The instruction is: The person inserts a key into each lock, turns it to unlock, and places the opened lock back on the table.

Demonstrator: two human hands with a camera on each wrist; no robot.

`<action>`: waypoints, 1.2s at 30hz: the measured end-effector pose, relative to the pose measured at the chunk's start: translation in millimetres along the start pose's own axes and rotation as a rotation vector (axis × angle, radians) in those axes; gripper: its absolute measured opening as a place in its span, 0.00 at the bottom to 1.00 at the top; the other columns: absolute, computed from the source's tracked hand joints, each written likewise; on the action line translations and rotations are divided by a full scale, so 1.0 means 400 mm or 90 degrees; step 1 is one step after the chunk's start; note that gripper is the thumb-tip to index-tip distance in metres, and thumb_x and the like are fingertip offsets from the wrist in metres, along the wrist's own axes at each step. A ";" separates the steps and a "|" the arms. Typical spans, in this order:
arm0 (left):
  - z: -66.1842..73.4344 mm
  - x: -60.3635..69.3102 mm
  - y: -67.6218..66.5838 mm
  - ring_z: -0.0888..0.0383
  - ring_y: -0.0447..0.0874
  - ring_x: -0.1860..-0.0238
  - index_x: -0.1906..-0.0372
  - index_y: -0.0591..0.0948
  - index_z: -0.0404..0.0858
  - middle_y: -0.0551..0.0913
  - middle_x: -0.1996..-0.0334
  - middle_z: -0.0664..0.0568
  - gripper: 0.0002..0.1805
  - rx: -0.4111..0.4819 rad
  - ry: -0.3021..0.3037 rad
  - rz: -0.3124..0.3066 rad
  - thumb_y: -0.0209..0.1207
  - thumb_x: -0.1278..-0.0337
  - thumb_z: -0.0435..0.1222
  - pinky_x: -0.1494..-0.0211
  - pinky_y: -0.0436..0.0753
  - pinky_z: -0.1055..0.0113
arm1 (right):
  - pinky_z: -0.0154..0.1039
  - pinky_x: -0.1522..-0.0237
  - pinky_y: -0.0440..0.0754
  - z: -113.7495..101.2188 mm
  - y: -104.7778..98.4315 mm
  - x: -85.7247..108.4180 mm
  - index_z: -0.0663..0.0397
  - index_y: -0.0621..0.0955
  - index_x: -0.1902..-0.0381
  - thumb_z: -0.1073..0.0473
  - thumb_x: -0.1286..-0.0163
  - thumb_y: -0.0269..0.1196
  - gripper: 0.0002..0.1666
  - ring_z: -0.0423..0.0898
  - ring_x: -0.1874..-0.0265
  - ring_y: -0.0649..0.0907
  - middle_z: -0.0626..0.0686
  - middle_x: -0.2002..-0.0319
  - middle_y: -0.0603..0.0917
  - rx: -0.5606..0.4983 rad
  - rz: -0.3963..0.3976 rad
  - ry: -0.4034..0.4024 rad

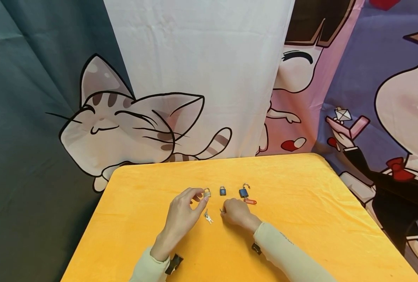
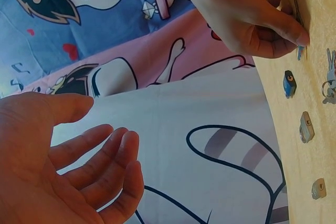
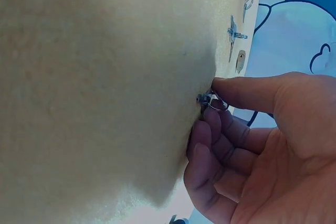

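Note:
Thumb and fingers of my right hand (image 1: pixel 238 212) (image 2: pixel 252 17) (image 3: pixel 283 140) pinch a small bunch of keys (image 3: pixel 205 98) by its ring, low over the cloth. My left hand (image 1: pixel 181 214) (image 2: pixel 31 156) hovers with spread, relaxed fingers, holding nothing; from the head it overlaps the area beside a brass padlock (image 1: pixel 207 194) (image 2: pixel 307 126). Between the hands lie other keys (image 1: pixel 208 217) (image 2: pixel 331 80) (image 3: pixel 232 36). A closed blue padlock (image 1: pixel 222 191) (image 2: pixel 289 84) stands beyond them. Another padlock (image 2: pixel 319 188) shows in the left wrist view, hidden from the head by my left hand.
Past my right hand lies a blue padlock (image 1: pixel 243 193) with its shackle swung open, beside a red tag (image 1: pixel 250 201). A separate key with a ring (image 3: pixel 248 6) shows in the right wrist view. Yellow cloth (image 1: pixel 300 219) covers the table; a printed curtain (image 1: pixel 202 58) hangs behind.

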State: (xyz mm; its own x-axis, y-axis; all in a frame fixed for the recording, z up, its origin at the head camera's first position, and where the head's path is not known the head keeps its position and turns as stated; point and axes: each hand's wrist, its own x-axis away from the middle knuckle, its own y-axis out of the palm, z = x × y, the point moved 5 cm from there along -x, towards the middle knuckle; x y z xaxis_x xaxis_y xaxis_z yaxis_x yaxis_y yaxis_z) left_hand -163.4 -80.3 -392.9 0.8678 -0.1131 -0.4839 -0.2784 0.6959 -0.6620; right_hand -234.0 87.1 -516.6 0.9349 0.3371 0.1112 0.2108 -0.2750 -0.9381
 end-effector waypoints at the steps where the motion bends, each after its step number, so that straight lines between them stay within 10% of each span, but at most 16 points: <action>1: 0.000 0.000 -0.001 0.62 0.83 0.66 0.55 0.85 0.46 0.85 0.67 0.60 0.11 0.001 -0.002 -0.001 0.66 0.41 0.43 0.62 0.80 0.69 | 0.37 0.80 0.71 -0.001 0.000 0.001 0.49 0.79 0.82 0.55 0.34 0.64 0.16 0.42 0.83 0.73 0.46 0.83 0.78 -0.001 0.002 -0.004; 28: 0.000 0.001 -0.015 0.60 0.84 0.65 0.55 0.85 0.45 0.85 0.66 0.57 0.11 -0.003 0.002 0.012 0.67 0.42 0.42 0.62 0.81 0.68 | 0.32 0.78 0.71 -0.058 -0.199 0.091 0.44 0.83 0.74 0.53 0.35 0.68 0.08 0.34 0.81 0.72 0.40 0.78 0.81 -0.021 0.146 -0.086; 36: 0.008 -0.004 -0.020 0.60 0.84 0.66 0.56 0.85 0.44 0.86 0.66 0.57 0.11 0.000 0.013 0.017 0.68 0.42 0.41 0.62 0.81 0.68 | 0.46 0.59 0.84 -0.088 -0.283 0.142 0.45 0.83 0.71 0.53 0.35 0.69 0.06 0.34 0.75 0.78 0.40 0.73 0.83 -0.012 0.184 -0.143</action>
State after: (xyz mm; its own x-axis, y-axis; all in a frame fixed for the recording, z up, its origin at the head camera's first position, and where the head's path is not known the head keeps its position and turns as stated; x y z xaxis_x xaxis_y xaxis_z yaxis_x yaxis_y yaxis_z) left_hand -161.3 -83.6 -385.0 0.8515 -0.1081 -0.5131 -0.3018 0.6991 -0.6482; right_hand -194.5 105.7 -392.7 0.8711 0.4315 -0.2345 -0.0462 -0.4033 -0.9139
